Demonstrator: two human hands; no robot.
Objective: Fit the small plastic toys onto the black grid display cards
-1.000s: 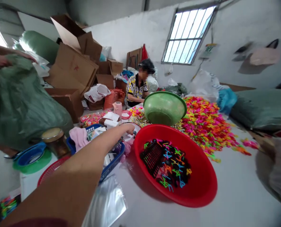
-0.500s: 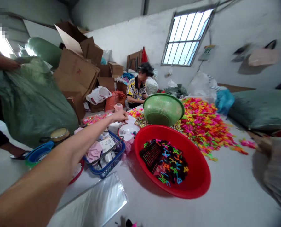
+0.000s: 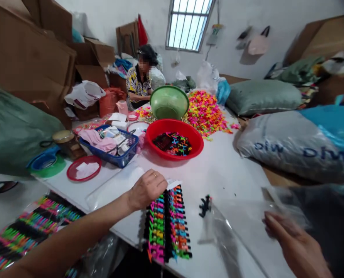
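Note:
My left hand [image 3: 150, 190] is closed on a white paper slip [image 3: 174, 184], at the far end of two rows of small clips [image 3: 156, 227] near the table's front edge. These clips are many-coloured and lined up along black strips. On the right, my right hand [image 3: 297, 241] pinches a clear plastic bag [image 3: 244, 220], which hangs slack and is slightly blurred. A few loose black clips [image 3: 205, 205] lie on the table between my hands. Beyond them stands a red basin [image 3: 196, 148] containing black and coloured clips and a black basket.
A blue basket [image 3: 122, 159] and a red tray [image 3: 73, 174] with paper slips stand at left. Behind the red basin are a green colander [image 3: 169, 106] and a heap of bright clips [image 3: 206, 110]. A person [image 3: 139, 81] sits at the back. Stuffed sacks [image 3: 276, 143] line the right.
My left hand has come back from the white papers at the far left to the clip rows, bringing a slip. The view has turned right, and my right hand with the bag now shows.

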